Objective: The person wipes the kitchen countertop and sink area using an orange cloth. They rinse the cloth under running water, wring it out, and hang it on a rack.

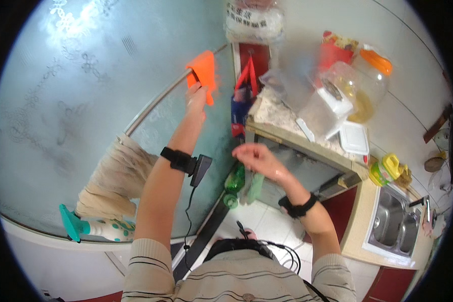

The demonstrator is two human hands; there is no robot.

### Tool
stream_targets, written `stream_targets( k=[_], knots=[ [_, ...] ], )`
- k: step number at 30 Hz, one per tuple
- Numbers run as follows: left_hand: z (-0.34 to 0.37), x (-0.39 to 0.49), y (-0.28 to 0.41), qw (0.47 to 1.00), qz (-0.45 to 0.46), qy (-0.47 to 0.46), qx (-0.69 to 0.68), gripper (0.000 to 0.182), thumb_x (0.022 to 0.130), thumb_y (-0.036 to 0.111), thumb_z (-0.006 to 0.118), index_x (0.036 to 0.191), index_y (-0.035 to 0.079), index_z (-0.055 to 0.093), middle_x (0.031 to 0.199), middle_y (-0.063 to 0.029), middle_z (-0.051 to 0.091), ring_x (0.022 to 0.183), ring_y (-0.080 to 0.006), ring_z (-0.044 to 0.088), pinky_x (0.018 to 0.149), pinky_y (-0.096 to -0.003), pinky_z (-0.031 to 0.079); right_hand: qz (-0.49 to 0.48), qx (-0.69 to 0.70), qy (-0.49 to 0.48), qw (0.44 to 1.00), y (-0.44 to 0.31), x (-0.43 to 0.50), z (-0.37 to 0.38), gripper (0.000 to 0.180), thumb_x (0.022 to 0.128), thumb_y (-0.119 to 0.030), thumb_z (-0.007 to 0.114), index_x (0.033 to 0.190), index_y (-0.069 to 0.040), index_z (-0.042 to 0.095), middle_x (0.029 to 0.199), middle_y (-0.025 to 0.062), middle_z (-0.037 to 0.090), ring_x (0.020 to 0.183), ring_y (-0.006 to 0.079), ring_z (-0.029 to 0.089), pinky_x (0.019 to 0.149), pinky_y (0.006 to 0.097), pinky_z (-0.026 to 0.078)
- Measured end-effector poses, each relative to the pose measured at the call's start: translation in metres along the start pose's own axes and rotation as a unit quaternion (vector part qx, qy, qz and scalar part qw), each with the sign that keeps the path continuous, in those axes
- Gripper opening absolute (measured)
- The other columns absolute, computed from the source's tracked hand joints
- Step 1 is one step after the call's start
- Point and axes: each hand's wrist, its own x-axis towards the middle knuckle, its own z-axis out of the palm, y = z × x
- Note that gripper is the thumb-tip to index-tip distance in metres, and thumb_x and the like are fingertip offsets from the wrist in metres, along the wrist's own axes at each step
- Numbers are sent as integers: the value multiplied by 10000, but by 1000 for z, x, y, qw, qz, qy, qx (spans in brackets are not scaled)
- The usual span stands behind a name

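My left hand [197, 97] grips an orange cloth [205, 68] folded over a metal rail [156, 102]. The rail runs across a frosted glass panel [79, 113] with a faint floral pattern. On the rail's nearer end hangs a beige cloth [109, 177] with greyish stains. Below that lies a white spray bottle [111, 229] with teal dots and a teal trigger head, partly hidden by my left forearm. My right hand [257, 157] hovers in the air before the worktop's corner, fingers loosely bent and holding nothing.
A worktop [271, 107] carries plastic bags, a white plastic lid [354, 137] and a large clear jar [373, 83] with an orange cap. Beneath its corner stands a green bottle [234, 181]. A yellow jug [385, 170] stands by the steel double sink [390, 219]. A cable hangs from my left wrist strap.
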Motion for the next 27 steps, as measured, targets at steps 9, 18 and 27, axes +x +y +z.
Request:
stream_targets(
  k=[9,18,27],
  knots=[
    [-46,-168,-85,938,-25,-328,-113,446,952,250,575,1321,24,464,1119,-12,568,1016,-110,534,885,-262,442,-18,30,23,999,-77,44,23,272,936,-282,592,1079,-54,627,728,-32,539,675,48,511,587,181,392],
    [-115,-196,-61,982,161,-80,60,217,950,138,531,1085,-10,615,876,-55,645,749,-106,549,680,-258,452,-31,-197,-143,969,-88,61,48,317,772,4,693,1084,15,641,861,-36,563,713,17,462,613,188,405],
    [-153,-215,9,965,157,-146,149,195,891,169,653,977,-6,659,711,36,562,631,-29,490,552,-210,390,-102,-250,-132,954,-158,85,57,110,821,-37,653,927,-19,632,797,-49,601,759,41,514,687,221,426]
  ],
)
